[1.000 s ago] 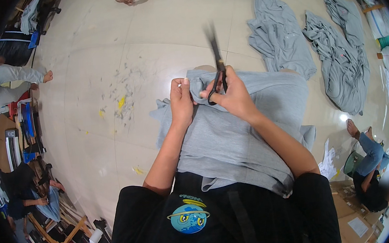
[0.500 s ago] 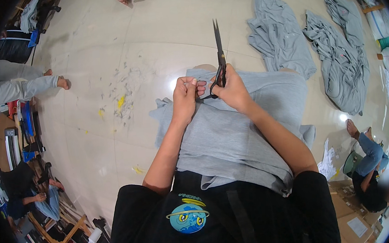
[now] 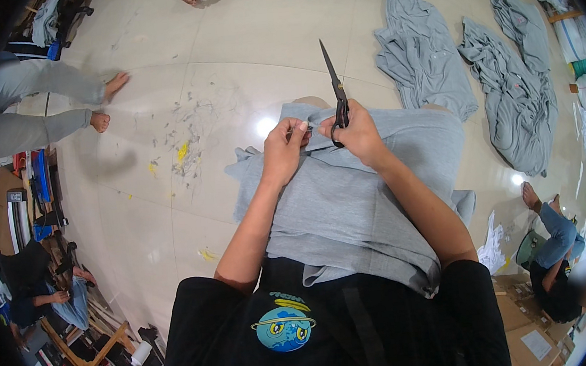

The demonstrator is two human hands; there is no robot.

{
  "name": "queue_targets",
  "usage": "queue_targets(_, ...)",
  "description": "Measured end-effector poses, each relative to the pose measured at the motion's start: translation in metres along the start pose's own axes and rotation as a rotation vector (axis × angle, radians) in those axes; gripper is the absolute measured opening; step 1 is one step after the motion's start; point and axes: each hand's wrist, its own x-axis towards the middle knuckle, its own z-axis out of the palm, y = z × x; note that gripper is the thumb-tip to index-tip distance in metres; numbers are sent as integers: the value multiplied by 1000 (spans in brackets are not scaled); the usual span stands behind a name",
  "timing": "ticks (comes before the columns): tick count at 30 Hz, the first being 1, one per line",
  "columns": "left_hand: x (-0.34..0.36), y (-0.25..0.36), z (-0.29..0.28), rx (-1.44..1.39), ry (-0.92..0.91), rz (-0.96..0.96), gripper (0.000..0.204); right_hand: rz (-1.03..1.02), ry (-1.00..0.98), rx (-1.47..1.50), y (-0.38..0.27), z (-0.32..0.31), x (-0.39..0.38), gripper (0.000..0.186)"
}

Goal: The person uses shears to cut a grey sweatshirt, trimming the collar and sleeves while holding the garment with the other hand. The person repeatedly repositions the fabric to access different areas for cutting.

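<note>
A pair of black scissors (image 3: 338,92) points away from me, its blades close together and tilted a little left. Its handles are in the grip of my right hand (image 3: 360,137). Close on the left, my left hand (image 3: 282,154) has thumb and fingers pinched on the edge of a grey garment (image 3: 350,202). This cloth lies folded in layers over my lap, under both wrists. What exactly sits between the left fingertips is small and partly hidden.
More grey garments (image 3: 424,53) lie heaped on the floor at the far right. Cloth scraps (image 3: 182,152) are scattered on the left. A person's legs (image 3: 58,127) stand at the left; another person (image 3: 557,250) sits at the right near cardboard boxes (image 3: 530,343).
The scissors have tilted left and dropped slightly, with their handles drawn together. My left fingers have shifted on the cloth edge. At the left, the standing person's foot has moved into the floor area.
</note>
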Motion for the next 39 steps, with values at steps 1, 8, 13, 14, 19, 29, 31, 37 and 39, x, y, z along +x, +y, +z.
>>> queue_targets(1, 0, -1, 0, 0, 17, 14, 22, 11, 1, 16, -1, 1, 1, 36)
queue_targets(8, 12, 5, 2, -252, -50, 3, 22, 239, -35, 392, 7, -6, 8, 31)
queue_targets(13, 14, 15, 5, -294, -67, -32, 24, 220, 114, 208, 6, -10, 1, 40)
queue_targets(14, 13, 17, 7, -316, -51, -42, 24, 104, 170, 189, 6, -11, -3, 39)
queue_targets(19, 8, 18, 7, -425, 53, -57, 27, 143, -124, 460, -65, -36, -66, 51)
queue_targets(29, 4, 17, 12, -457, 72, -30, 27, 633, -559, 691, -66, -39, -120, 60)
queue_targets(31, 3, 16, 12, -427, 62, -12, 27, 624, -542, 694, -65, -38, -118, 59)
queue_targets(37, -2, 12, 16, -382, 58, 32, 27, 657, -500, 732, -71, -34, -112, 52)
queue_targets(39, -2, 10, 16, -409, 69, 35, 27, 661, -500, 748, -71, -33, -111, 49)
